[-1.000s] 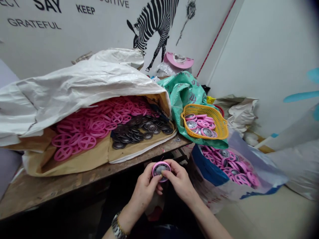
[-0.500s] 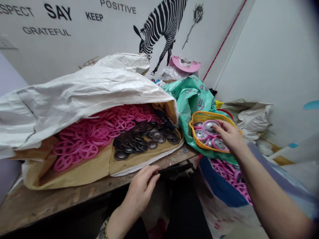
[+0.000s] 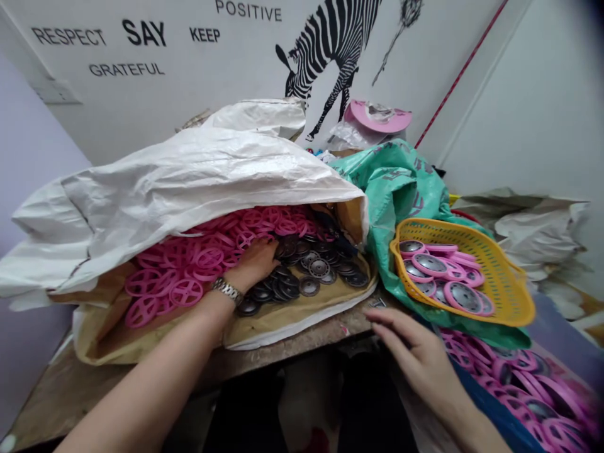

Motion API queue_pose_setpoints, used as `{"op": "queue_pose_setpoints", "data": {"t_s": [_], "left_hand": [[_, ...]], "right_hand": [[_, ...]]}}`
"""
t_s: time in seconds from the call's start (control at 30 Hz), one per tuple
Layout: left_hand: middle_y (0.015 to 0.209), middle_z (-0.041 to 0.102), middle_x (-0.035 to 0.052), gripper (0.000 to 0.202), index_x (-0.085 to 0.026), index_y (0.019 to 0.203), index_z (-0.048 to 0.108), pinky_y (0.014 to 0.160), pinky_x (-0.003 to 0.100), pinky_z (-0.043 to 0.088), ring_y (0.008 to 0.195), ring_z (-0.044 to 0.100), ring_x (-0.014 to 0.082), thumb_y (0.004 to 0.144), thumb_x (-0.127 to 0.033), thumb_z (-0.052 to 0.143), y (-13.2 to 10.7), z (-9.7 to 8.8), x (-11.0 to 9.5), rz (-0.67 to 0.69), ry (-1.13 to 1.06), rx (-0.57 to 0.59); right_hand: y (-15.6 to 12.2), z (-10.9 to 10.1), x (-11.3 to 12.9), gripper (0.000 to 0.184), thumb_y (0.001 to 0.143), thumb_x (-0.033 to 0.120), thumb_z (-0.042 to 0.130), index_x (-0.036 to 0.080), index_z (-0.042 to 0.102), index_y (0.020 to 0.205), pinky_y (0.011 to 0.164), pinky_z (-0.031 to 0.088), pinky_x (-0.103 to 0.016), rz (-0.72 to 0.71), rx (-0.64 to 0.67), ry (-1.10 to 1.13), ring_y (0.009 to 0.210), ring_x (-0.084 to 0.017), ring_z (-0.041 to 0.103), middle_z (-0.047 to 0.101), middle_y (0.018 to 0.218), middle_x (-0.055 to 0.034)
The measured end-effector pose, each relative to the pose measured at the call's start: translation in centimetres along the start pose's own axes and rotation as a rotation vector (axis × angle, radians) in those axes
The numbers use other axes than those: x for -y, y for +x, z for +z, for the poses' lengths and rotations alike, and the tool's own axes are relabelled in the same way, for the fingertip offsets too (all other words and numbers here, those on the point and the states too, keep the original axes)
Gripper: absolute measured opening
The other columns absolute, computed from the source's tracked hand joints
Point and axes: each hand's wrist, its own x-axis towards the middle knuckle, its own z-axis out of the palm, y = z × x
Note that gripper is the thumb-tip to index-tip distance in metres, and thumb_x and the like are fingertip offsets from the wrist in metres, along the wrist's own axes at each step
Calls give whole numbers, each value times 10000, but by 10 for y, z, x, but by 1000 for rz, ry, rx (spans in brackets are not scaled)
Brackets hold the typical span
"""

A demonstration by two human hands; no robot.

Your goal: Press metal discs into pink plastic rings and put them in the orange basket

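Note:
My left hand [image 3: 255, 259], with a metal watch at the wrist, reaches into the open sack [image 3: 226, 167]. It lies where pink spoked plastic wheels [image 3: 186, 292] meet a heap of dark round hubcap-like discs [image 3: 318, 269]. Its fingers bend down onto the pile, and their tips are hidden. My right hand [image 3: 418, 352] hovers by the table's front edge, fingers stretched out and thumb apart. Close to its fingertips are a few small metal screws [image 3: 376, 305]. Pink wheels with silver-grey discs [image 3: 429, 264] lie in the yellow basket [image 3: 512, 286], right of that hand.
Below the basket, a blue-edged bag holds many pink wheels [image 3: 523, 402]. Green plastic sheeting [image 3: 396, 179] bunches behind and beneath the basket. The worn table [image 3: 302, 346] ends in front of the sack. Crumpled paper [image 3: 542, 236] lies at the right.
My right hand has let go of the pink wheel with a silver disc in the basket and come back to the table edge. My left hand has moved forward into the sack. The view has turned left.

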Motion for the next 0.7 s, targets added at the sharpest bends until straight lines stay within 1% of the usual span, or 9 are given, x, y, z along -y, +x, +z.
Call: {"op": "queue_pose_setpoints", "data": {"t_s": [0.1,0.17,0.23,0.33,0.43,0.53,0.57,0.63,0.7], "left_hand": [[1117,679,148,369,-130,1117,664,914,343,486,1075,615,288,753,-179,698,25,8,10,45,25,70],[1093,691,142,325,-128,1073,685,899,318,486,1048,629,273,751,-164,696,33,12,15,73,32,91],[1096,693,137,267,-130,1047,695,906,305,478,1043,633,256,784,-165,669,36,14,19,85,39,86],[1071,701,111,195,-153,1021,697,891,291,476,1013,639,227,861,-210,603,31,15,24,88,45,45],[1042,697,96,209,-167,998,684,872,288,478,985,634,210,933,-234,497,18,9,25,84,55,-28],[1032,669,99,263,-167,1007,659,867,307,479,975,615,211,972,-225,405,-4,1,15,93,73,-107],[1030,659,98,267,-170,1015,651,870,312,478,977,607,212,977,-219,391,-13,-2,9,104,78,-127],[1019,648,90,261,-179,1007,642,873,314,474,977,592,208,977,-199,384,-35,-6,-8,154,86,-150],[988,651,78,249,-197,1003,645,840,320,477,949,582,212,969,-183,398,-59,-6,-29,274,93,-161]], "right_hand": [[-18,22,3,230,907,395,574,298,744,1028,911,546,-395,48,137,68,1020,-266,683,742,1081,-60],[-25,32,1,235,911,395,568,299,751,1023,910,548,-390,69,202,89,1012,-267,687,744,1074,-63],[-30,40,-1,240,914,396,562,297,757,1012,900,553,-385,86,238,101,1000,-268,691,748,1060,-64],[-32,46,-4,247,914,403,555,295,762,993,887,556,-381,103,265,124,982,-268,696,754,1035,-62],[-29,50,-4,250,904,425,566,296,763,988,914,535,-401,136,259,160,1005,-277,685,751,1046,-63],[-21,53,0,295,878,475,601,278,741,1047,955,500,-429,227,204,282,1041,-288,667,742,1080,-78],[-17,55,2,339,868,498,612,268,722,1091,933,507,-426,272,176,351,1025,-285,671,740,1083,-84],[-8,57,7,457,849,551,622,239,669,1179,824,534,-390,375,128,519,960,-268,685,738,1080,-102],[2,60,12,561,839,625,594,208,635,1213,711,526,-332,489,128,713,901,-244,691,738,1059,-124]]}}
